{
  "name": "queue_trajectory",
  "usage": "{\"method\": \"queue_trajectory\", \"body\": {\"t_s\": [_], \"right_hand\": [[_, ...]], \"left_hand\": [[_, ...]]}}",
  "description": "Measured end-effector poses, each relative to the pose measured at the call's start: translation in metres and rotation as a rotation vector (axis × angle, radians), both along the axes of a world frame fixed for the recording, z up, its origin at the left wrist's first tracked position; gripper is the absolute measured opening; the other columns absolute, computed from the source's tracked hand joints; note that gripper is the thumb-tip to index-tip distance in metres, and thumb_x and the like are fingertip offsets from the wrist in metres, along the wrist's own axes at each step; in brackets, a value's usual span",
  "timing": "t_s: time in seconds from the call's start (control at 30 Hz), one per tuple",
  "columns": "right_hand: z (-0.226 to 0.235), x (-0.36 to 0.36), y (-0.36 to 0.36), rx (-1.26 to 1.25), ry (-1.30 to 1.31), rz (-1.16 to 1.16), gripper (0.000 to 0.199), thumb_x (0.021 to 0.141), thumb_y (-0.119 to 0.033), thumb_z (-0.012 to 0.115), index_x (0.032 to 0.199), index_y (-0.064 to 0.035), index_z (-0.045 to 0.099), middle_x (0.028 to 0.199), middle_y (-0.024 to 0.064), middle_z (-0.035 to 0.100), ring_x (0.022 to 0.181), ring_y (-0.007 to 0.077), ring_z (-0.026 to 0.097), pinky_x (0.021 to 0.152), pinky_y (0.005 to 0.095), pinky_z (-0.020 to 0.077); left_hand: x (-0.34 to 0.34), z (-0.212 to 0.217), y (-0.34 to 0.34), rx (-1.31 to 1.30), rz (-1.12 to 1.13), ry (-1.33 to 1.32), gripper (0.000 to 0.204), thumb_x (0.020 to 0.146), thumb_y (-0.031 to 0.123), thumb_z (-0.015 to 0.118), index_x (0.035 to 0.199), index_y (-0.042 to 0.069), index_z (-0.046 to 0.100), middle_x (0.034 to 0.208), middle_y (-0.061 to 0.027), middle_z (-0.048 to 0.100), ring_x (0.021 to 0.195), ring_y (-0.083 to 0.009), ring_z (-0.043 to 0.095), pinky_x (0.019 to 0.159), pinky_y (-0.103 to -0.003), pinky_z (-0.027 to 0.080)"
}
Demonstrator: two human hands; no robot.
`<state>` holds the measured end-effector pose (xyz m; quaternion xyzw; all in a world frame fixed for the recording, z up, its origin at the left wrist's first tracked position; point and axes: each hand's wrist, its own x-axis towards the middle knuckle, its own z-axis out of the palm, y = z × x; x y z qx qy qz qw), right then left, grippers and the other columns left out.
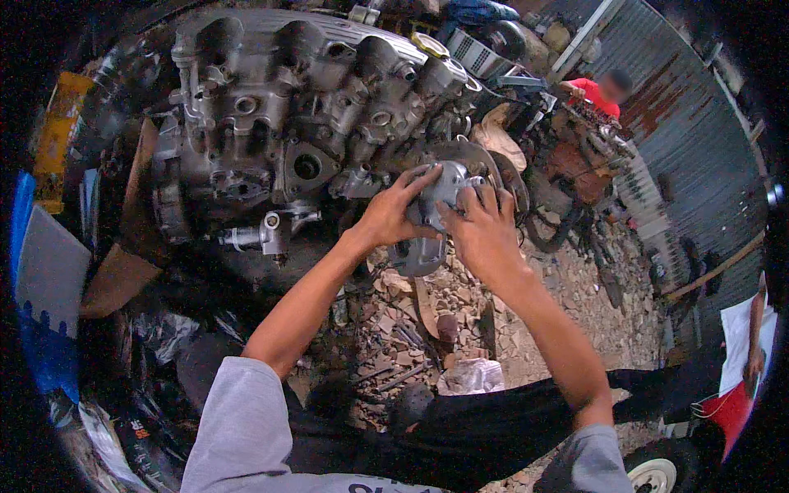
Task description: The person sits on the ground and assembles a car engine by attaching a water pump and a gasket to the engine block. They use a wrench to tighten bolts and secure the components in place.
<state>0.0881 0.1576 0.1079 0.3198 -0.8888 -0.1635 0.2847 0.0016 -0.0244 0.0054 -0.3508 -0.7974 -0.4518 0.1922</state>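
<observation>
Metal housing (pixel 440 205): grey cast part, held against the right end of the engine block (pixel 304 123), just below the row of ports; lower lobe hung free beneath both hands.
Left hand (pixel 394 215): clasped over the housing's left edge, fingers spread across its face; grip probably kept the part pressed flat to the block.
Right hand (pixel 481 226): wrapped over the housing's right side, fingertips on its upper rim; likely steadied and aligned the part from the opposite side.
Two-hand hold: judged necessary for a heavy casting with no support below.
Engine block position: lay tilted on rubble-strewn ground (pixel 575 312), mating face turned toward the wearer for access.
Small bracket fitting (pixel 267 234): protruded from the block's lower left, untouched, well apart from the hands.
Other person (pixel 596 94): red top, at work on separate machinery at upper right.
Hidden: joint between housing and block, covered by palms and fingers; any bolts or fasteners not discernible.
Cut off: left margin dark; blue and yellow objects there unidentifiable.
</observation>
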Motion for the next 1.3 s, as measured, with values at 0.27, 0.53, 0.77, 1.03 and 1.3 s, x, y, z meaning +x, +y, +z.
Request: {"method": "queue_trajectory", "body": {"t_s": [0.27,0.53,0.77,1.03,1.3], "right_hand": [[-0.021,-0.008,0.001,-0.191,-0.007,0.082,0.021,0.082,-0.019,0.068,0.100,-0.0083,0.069,0.101,0.0062,0.057,0.103,0.0269,0.052,0.091,0.0447,0.0367],[-0.001,-0.010,-0.007,0.042,-0.065,0.118,0.026,0.080,-0.018,0.067,0.103,-0.0061,0.070,0.108,0.0098,0.057,0.106,0.0277,0.053,0.089,0.0432,0.0434],[-0.002,-0.019,-0.005,-0.082,-0.233,0.054,0.027,0.078,-0.019,0.071,0.098,-0.0006,0.068,0.109,0.0138,0.056,0.108,0.0324,0.053,0.092,0.0444,0.0464],[0.001,-0.003,-0.007,-0.201,-0.195,0.034,0.039,0.082,-0.021,0.070,0.116,-0.0027,0.065,0.106,0.0147,0.055,0.101,0.0329,0.054,0.087,0.0468,0.0461],[-0.017,-0.017,0.006,-0.069,-0.154,0.003,0.041,0.081,-0.026,0.069,0.117,-0.0082,0.064,0.116,0.0144,0.054,0.114,0.0323,0.050,0.096,0.0469,0.0419]], "left_hand": [[-0.005,0.007,-0.004,0.034,-0.056,-0.071,0.111,0.054,0.034,0.093,0.149,0.018,0.037,0.146,-0.0178,0.042,0.126,-0.0417,0.050,0.102,-0.048,0.046],[-0.012,0.016,-0.002,-0.032,-0.056,-0.054,0.123,0.050,0.033,0.094,0.153,0.022,0.027,0.143,-0.0195,0.044,0.117,-0.0449,0.055,0.096,-0.050,0.049],[-0.005,0.020,-0.005,-0.042,-0.116,-0.148,0.118,0.055,0.027,0.092,0.153,0.012,0.026,0.156,-0.0164,0.032,0.139,-0.0379,0.038,0.114,-0.044,0.036],[-0.005,0.012,-0.008,-0.043,-0.037,-0.067,0.123,0.053,0.032,0.093,0.154,0.019,0.024,0.149,-0.0175,0.041,0.128,-0.0407,0.048,0.104,-0.047,0.044],[-0.004,0.020,-0.003,-0.027,-0.052,0.029,0.118,0.054,0.029,0.092,0.153,0.017,0.028,0.151,-0.0157,0.041,0.128,-0.0402,0.049,0.104,-0.046,0.045]]}}
